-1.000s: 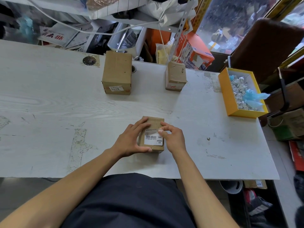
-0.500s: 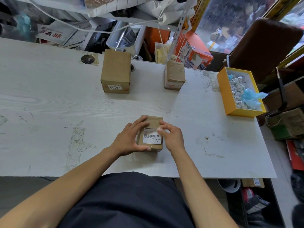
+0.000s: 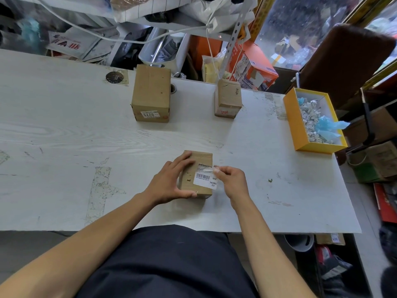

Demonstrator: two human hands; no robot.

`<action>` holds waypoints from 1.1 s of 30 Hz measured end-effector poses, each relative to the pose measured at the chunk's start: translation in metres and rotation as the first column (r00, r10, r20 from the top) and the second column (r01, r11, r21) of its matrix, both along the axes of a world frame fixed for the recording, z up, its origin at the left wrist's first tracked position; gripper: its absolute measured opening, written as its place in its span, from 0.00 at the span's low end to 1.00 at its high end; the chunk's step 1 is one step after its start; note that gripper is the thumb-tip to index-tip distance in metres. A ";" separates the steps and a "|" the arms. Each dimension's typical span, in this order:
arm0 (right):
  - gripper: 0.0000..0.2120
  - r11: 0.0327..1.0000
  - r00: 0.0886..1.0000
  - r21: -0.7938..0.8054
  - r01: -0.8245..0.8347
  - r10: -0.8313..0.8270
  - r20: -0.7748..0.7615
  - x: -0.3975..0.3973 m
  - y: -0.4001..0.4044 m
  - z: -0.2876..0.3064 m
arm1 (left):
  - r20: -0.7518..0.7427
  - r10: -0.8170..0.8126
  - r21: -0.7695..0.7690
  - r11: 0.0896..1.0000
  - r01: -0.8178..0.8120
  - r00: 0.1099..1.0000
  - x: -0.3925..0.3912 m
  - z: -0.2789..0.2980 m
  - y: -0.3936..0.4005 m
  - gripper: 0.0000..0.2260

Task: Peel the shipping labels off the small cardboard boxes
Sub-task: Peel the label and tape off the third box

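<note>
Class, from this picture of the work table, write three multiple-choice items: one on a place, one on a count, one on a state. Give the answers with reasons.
1. Where does the yellow tray stand?
A. At the table's right edge
B. Beside the left arm
C. On top of a box

2. How many cardboard boxes stand on the table?
A. One
B. Three
C. Five

3. In what state is the label on the near box?
A. Fully stuck down
B. Entirely removed
C. Upper edge lifted

Answers:
1 A, it sits far right.
2 B, two far boxes, one near.
3 C, the right hand pinches its raised strip while the left hand holds the box.
</note>
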State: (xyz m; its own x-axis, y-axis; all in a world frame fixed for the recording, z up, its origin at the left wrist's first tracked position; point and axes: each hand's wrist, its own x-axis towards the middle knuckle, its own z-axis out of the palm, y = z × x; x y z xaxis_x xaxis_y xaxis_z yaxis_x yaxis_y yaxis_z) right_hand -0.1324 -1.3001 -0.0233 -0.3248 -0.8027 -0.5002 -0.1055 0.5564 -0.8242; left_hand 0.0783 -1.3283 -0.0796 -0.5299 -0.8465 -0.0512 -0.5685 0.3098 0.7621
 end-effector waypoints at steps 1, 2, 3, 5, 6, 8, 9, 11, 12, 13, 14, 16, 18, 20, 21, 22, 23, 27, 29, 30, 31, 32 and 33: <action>0.04 1.000 1.000 -0.005 0.003 -0.003 -0.001 0.001 -0.002 0.002 | 0.002 0.000 0.002 1.000 0.000 1.000 0.000 0.000 0.000 0.46; 0.05 1.000 1.000 -0.011 0.003 -0.003 -0.008 0.001 -0.003 0.004 | 0.002 -0.002 0.001 1.000 0.002 1.000 -0.001 0.000 0.000 0.45; 0.05 1.000 1.000 -0.024 0.005 -0.005 -0.008 0.001 -0.004 0.006 | 0.000 -0.005 -0.001 1.000 0.005 1.000 -0.001 0.000 0.000 0.45; 0.06 0.999 1.000 -0.049 0.008 -0.008 -0.003 0.001 -0.007 0.012 | 0.007 -0.003 -0.003 1.000 0.003 1.000 -0.002 0.001 0.000 0.46; 0.06 0.998 1.000 -0.054 0.010 -0.010 -0.005 0.000 -0.008 0.014 | 0.014 0.000 -0.002 1.000 0.000 1.000 -0.002 0.001 0.000 0.46; 0.06 0.998 1.000 -0.063 0.012 -0.012 0.001 -0.002 -0.008 0.019 | 0.021 0.009 0.004 1.000 -0.009 1.000 -0.002 0.002 0.002 0.46; 0.06 0.998 1.000 -0.069 0.010 -0.009 0.006 -0.002 -0.008 0.021 | 0.019 0.011 0.005 1.000 -0.011 1.000 -0.003 0.003 0.003 0.46; 0.05 0.996 1.000 -0.084 0.003 -0.002 0.009 -0.001 -0.009 0.025 | 0.028 0.009 0.010 1.000 -0.009 1.000 -0.005 0.004 0.003 0.47; 0.04 0.995 1.000 -0.096 -0.002 0.002 0.004 0.000 -0.009 0.028 | 0.042 0.008 0.016 1.000 -0.009 0.999 -0.006 0.005 0.003 0.47; 0.04 0.994 1.000 -0.108 -0.011 0.009 -0.013 0.001 -0.009 0.030 | 0.056 0.013 0.026 1.000 -0.014 0.998 -0.007 0.005 0.002 0.49; 0.05 0.992 0.999 -0.122 -0.026 0.022 -0.034 0.002 -0.008 0.032 | 0.063 0.026 0.043 0.999 -0.029 0.998 -0.007 0.007 0.002 0.51; 0.09 0.985 0.997 -0.164 -0.044 0.034 -0.066 0.003 -0.007 0.036 | 0.042 0.077 0.078 0.994 -0.080 0.996 -0.008 0.011 0.001 0.57; 0.16 0.972 0.994 -0.224 -0.064 0.043 -0.098 0.003 -0.006 0.042 | 0.025 0.113 0.081 0.990 -0.114 0.993 -0.005 0.018 -0.001 0.59; 0.27 0.954 0.973 -0.253 -0.159 0.109 -0.202 0.002 -0.007 0.044 | 0.037 0.100 0.079 0.992 -0.102 0.994 0.001 0.023 -0.006 0.60; 0.35 0.940 0.948 -0.241 -0.241 0.176 -0.265 0.002 -0.008 0.042 | 0.051 0.082 0.085 0.993 -0.086 0.995 0.003 0.026 -0.009 0.61; 0.44 0.916 0.908 -0.212 -0.340 0.261 -0.327 0.004 -0.010 0.039 | 0.068 0.061 0.093 0.993 -0.067 0.996 0.006 0.028 -0.014 0.62; 0.53 0.883 0.850 -0.161 -0.441 0.353 -0.390 0.006 -0.012 0.033 | 0.084 0.035 0.108 0.993 -0.044 0.996 0.007 0.030 -0.019 0.63; 0.71 0.706 0.546 0.124 -0.697 0.635 -0.547 0.017 -0.024 0.010 | 0.144 -0.100 0.176 0.982 0.074 0.984 0.006 0.030 -0.035 0.65; 0.73 0.649 0.474 0.198 -0.735 0.700 -0.535 0.018 -0.034 0.003 | 0.152 -0.145 0.208 0.972 0.112 0.978 0.004 0.027 -0.042 0.65; 0.73 0.634 0.467 0.205 -0.746 0.717 -0.518 0.018 -0.038 0.001 | 0.152 -0.153 0.220 0.968 0.117 0.977 0.004 0.026 -0.044 0.64; 0.73 0.625 0.466 0.204 -0.754 0.727 -0.505 0.017 -0.041 0.000 | 0.150 -0.151 0.226 0.967 0.114 0.977 0.003 0.024 -0.046 0.64; 0.73 0.619 0.466 0.202 -0.759 0.733 -0.496 0.017 -0.043 -0.002 | 0.142 -0.142 0.230 0.967 0.107 0.980 0.003 0.023 -0.047 0.63; 0.72 0.622 0.473 0.194 -0.758 0.730 -0.493 0.017 -0.045 -0.003 | 0.127 -0.126 0.236 0.967 0.093 0.984 0.003 0.022 -0.048 0.61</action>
